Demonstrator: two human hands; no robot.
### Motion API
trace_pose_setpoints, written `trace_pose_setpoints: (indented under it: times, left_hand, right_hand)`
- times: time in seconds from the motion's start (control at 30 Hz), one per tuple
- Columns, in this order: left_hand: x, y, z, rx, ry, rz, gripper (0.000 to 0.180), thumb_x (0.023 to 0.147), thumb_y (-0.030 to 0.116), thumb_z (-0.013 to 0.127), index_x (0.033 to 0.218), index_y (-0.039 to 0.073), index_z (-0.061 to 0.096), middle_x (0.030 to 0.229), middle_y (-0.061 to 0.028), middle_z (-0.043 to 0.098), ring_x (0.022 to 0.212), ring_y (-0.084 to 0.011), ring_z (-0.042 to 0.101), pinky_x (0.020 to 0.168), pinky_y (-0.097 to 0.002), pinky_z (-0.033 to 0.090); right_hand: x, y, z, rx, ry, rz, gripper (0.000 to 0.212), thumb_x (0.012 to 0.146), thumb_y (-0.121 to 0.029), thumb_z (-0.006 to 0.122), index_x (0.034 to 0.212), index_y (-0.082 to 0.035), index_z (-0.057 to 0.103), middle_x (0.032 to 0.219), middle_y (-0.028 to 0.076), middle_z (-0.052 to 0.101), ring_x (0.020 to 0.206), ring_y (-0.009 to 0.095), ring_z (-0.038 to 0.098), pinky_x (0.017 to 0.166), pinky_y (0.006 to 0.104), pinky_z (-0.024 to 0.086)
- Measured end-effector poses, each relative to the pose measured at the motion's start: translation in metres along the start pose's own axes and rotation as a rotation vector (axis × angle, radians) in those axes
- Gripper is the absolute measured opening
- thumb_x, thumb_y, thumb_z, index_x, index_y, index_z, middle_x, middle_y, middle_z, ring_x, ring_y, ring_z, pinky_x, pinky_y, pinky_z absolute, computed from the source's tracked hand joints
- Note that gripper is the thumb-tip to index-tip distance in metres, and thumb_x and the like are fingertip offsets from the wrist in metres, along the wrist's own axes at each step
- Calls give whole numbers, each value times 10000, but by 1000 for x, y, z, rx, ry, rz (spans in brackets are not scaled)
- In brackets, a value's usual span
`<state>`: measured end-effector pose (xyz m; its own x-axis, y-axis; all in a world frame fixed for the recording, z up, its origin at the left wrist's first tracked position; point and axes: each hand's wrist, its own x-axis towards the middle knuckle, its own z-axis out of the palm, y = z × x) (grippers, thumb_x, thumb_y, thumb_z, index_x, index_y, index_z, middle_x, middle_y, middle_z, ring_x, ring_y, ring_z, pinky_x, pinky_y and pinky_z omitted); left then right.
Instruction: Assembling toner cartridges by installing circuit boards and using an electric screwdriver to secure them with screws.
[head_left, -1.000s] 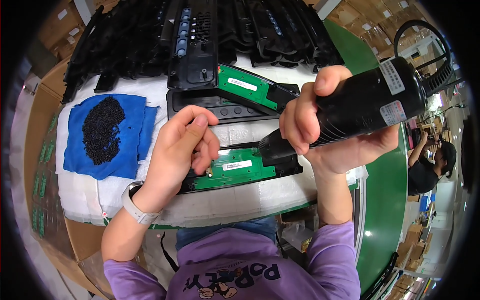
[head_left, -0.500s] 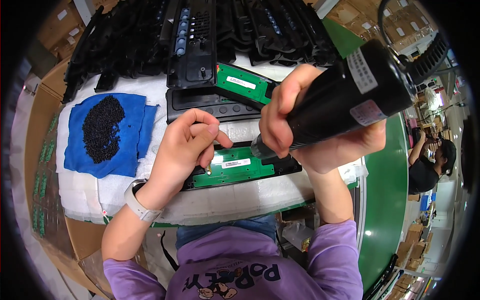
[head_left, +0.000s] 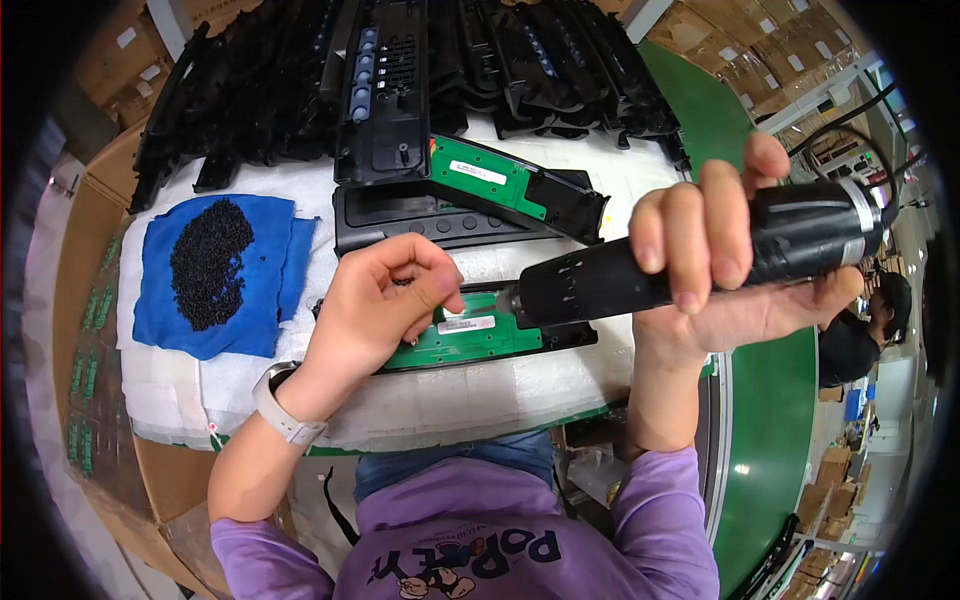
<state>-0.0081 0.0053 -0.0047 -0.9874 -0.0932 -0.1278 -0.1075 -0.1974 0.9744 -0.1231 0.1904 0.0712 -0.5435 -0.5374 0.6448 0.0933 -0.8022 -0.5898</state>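
A black electric screwdriver is in my right hand, fingers wrapped over its body. It lies nearly level, its tip end over a green circuit board. Contact between tip and board cannot be made out. The board sits in a long black plastic housing on the white padded table. Over the board's left part, my left hand is closed with thumb and fingertips together. Whatever it pinches is too small or hidden. To the left, a heap of small black screws lies on a blue cloth.
Just behind lie another black housing with a green board and a black panel with round buttons. Many black plastic housings are piled along the far side. A green surface and a co-worker are at the right.
The screwdriver has tipped from a steep slant to nearly level, and my right hand has moved right with its grip loosened. My left hand has shifted slightly right and its fingers have drawn together.
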Motion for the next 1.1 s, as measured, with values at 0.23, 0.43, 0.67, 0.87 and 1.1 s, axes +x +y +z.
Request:
trace_pose_setpoints:
  times: [0.23, 0.43, 0.67, 0.87, 1.1]
  left_hand:
    - [-3, 5, 1, -90, -68, -45, 91, 869, 66, 607, 900, -18, 594, 771, -84, 650, 517, -23, 443, 456, -158, 339]
    - [-4, 5, 0, -78, -77, -69, 95, 862, 52, 606, 891, -38, 604, 766, -101, 657, 474, -25, 427, 433, -165, 329]
    - [-5, 6, -1, -60, -112, -108, 106, 862, 55, 606, 892, -47, 611, 750, -108, 658, 454, -30, 429, 425, -169, 324]
    - [-7, 1, 8, 70, -115, 0, 114, 876, 84, 597, 894, -27, 618, 731, -81, 649, 486, -26, 443, 436, -166, 329]
    - [3, -11, -10, -231, 118, 98, 198, 949, 126, 431, 1036, -21, 530, 968, -125, 627, 707, -104, 546, 655, -209, 436]
  right_hand:
    - [-5, 4, 0, 30, 39, -82, 645, 756, -592, 588, 1098, -51, 500, 640, -3, 492, 458, 126, 454, 557, 322, 397]
    - [-8, 6, 1, -9, 8, -78, 669, 766, -619, 568, 1118, -56, 484, 655, 5, 492, 465, 139, 460, 574, 338, 410]
    - [-10, 6, 1, -11, -49, -48, 661, 784, -616, 554, 1118, -50, 480, 673, 12, 497, 486, 144, 468, 594, 347, 418]
    - [-4, 5, -7, 58, -9, 112, 728, 779, -680, 511, 1120, -38, 467, 673, 16, 498, 502, 147, 488, 589, 341, 423]
    - [-16, 27, 15, -57, 54, 267, 926, 641, -842, 505, 1007, 6, 442, 584, 46, 481, 421, 125, 428, 396, 259, 349]
